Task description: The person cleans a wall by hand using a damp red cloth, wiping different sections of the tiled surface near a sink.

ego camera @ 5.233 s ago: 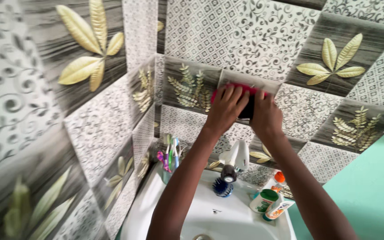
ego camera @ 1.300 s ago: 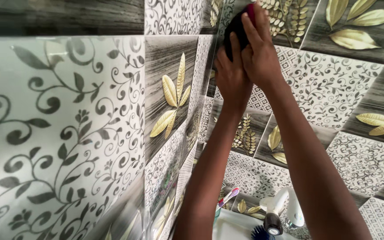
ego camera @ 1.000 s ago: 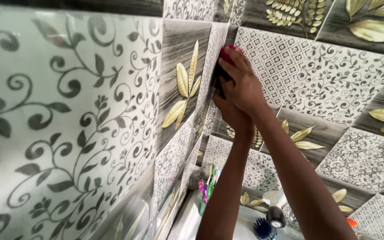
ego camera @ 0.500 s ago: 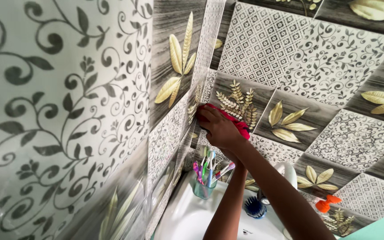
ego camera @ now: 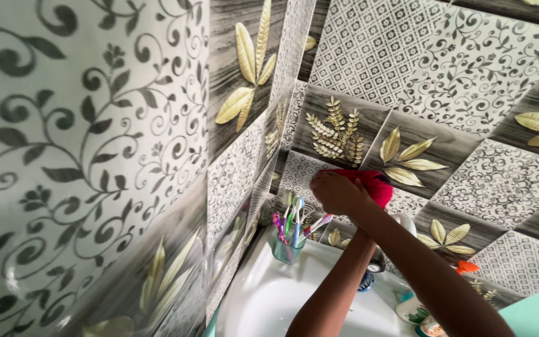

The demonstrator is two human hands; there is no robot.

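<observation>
A white washbasin (ego camera: 263,299) sits in the corner where the 2 patterned tiled walls meet. On its back rim stands a clear teal cup (ego camera: 285,251) holding several toothbrushes (ego camera: 294,218) — pink, green, blue and white. Along the right rim, partly hidden behind the arms, lie a blue brush (ego camera: 365,282) and some containers (ego camera: 416,312).

Cloth (ego camera: 372,184): pressed flat against the tiled back wall (ego camera: 469,81) under the fingers of the right hand (ego camera: 338,192), protruding to their right; the left hand is hidden behind the right forearm. Tumbler of toothbrushes (ego camera: 288,240): below and to the left of the fingers, standing on the rim of the basin (ego camera: 269,299) in the corner where back wall meets side wall (ego camera: 88,156). Brush (ego camera: 365,282) and bottles (ego camera: 416,309): below and right of the fingers, along the basin's rear edge.
</observation>
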